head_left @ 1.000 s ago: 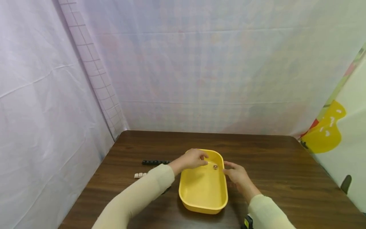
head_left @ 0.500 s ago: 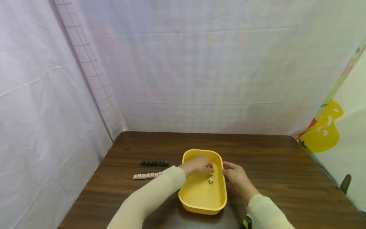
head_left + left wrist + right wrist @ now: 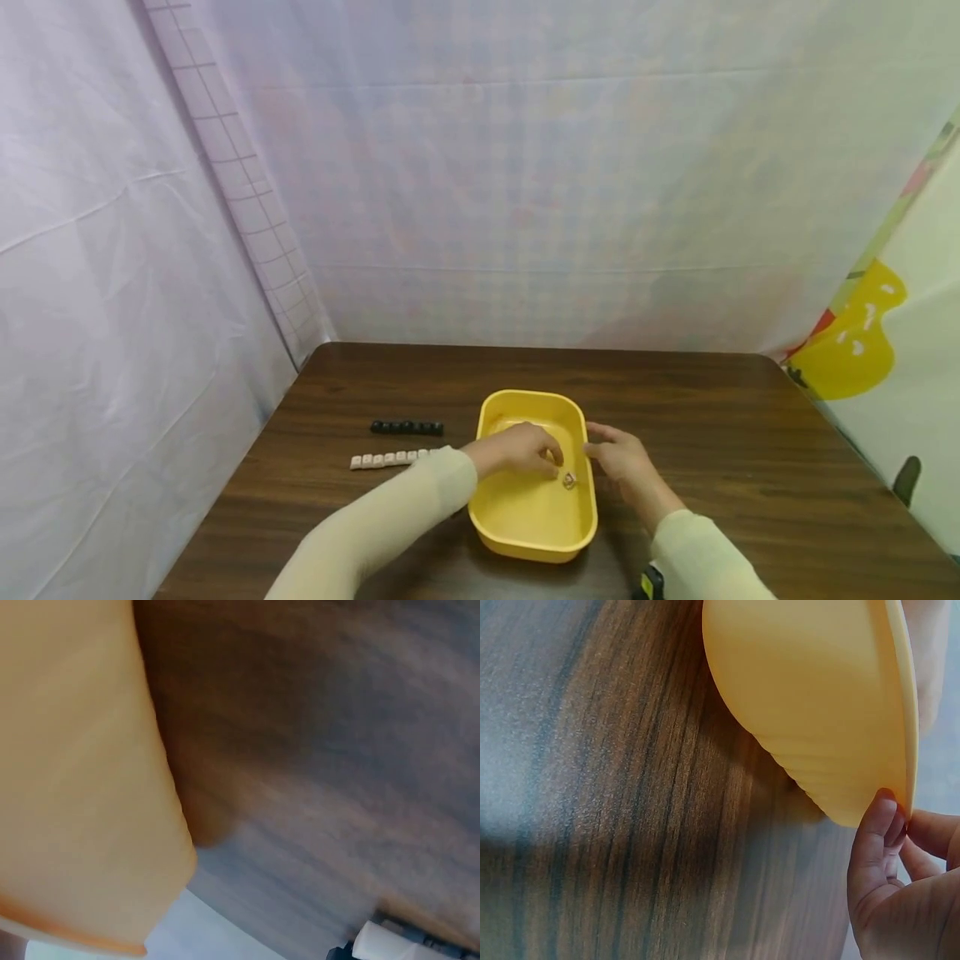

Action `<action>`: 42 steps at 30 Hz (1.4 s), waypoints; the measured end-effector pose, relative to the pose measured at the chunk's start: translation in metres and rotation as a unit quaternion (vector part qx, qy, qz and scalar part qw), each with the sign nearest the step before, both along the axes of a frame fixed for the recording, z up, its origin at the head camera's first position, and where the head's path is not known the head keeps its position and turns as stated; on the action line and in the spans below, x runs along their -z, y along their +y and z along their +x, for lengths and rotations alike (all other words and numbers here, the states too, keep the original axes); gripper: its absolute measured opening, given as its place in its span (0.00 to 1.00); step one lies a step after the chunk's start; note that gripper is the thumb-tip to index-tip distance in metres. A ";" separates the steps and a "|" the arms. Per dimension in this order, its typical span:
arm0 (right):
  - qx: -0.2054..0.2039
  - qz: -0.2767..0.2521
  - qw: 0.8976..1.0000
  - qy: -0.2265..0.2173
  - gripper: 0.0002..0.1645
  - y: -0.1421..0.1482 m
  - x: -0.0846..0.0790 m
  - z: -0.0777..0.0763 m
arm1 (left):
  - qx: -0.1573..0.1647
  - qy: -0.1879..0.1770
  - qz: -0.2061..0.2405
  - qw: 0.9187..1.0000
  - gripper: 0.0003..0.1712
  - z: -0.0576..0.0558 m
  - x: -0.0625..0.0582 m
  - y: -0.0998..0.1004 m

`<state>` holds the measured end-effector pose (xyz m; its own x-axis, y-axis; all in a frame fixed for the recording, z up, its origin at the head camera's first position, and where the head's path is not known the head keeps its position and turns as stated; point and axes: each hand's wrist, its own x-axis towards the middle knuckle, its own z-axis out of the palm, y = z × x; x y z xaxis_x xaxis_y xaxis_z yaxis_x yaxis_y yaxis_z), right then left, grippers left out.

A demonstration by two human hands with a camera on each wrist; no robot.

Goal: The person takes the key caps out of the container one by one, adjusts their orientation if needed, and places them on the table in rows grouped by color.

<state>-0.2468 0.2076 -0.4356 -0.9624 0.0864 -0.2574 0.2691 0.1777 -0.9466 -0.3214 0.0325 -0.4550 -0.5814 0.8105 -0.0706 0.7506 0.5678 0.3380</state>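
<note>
A yellow plastic basin (image 3: 534, 508) stands on the dark wooden table. My left hand (image 3: 525, 450) reaches into it over the left rim, fingers bent down towards the basin floor. Just right of its fingertips lies a small pale piece with dark marks (image 3: 568, 480), too small to name surely. My right hand (image 3: 622, 458) pinches the basin's right rim; in the right wrist view its fingers (image 3: 874, 840) lie against the outer wall. The left wrist view shows the basin's outer wall (image 3: 82, 772) but no left hand.
Left of the basin, a row of black keycaps (image 3: 407, 427) lies behind a row of white keycaps (image 3: 390, 459). The left sleeve (image 3: 390, 517) overlaps the white row's right end. A pale curtain (image 3: 525, 208) hangs behind the table's back edge.
My left hand has lowered into the basin and come nearer. The small piece has shifted towards the front of the basin, first leftward, then back right. My right hand stays at the rim.
</note>
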 end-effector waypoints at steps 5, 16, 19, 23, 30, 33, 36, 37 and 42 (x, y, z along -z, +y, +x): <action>0.000 -0.016 1.000 0.001 0.29 0.000 0.000 0.001 | 0.005 -0.009 0.020 1.000 0.13 0.005 0.000 0.003; 0.001 -0.012 1.000 0.000 0.30 0.000 0.000 0.001 | 0.024 0.001 0.059 0.998 0.07 0.013 0.008 0.005; 0.001 -0.004 1.000 -0.001 0.30 0.001 0.000 0.000 | -0.015 -0.028 0.109 0.994 0.09 0.016 0.001 -0.009; 0.001 0.004 1.000 0.000 0.30 0.002 -0.001 -0.001 | -0.079 -0.076 0.196 0.974 0.14 0.020 -0.016 -0.045; 0.000 0.009 1.000 0.003 0.30 0.005 -0.002 -0.001 | -0.231 -0.067 0.305 0.922 0.11 0.022 -0.025 -0.147; -0.005 0.019 1.000 0.002 0.29 0.007 -0.001 -0.001 | -0.302 -0.039 0.306 0.902 0.10 0.025 -0.016 -0.197; -0.006 0.037 0.999 0.002 0.29 0.009 -0.001 -0.002 | -0.354 -0.020 0.288 0.890 0.11 0.030 -0.006 -0.239; -0.007 0.044 0.999 0.002 0.29 0.010 -0.001 -0.002 | -0.366 -0.014 0.279 0.888 0.11 0.031 -0.002 -0.249; 0.001 0.054 0.999 0.000 0.29 0.014 -0.003 -0.001 | -0.391 0.009 0.230 0.891 0.10 0.039 0.013 -0.277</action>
<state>-0.2476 0.2221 -0.4326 -0.9624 0.1161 -0.2455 0.2688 0.2788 -0.9220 -0.2826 -0.2449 -0.4676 -0.9789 0.0971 0.1797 0.1933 0.7243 0.6618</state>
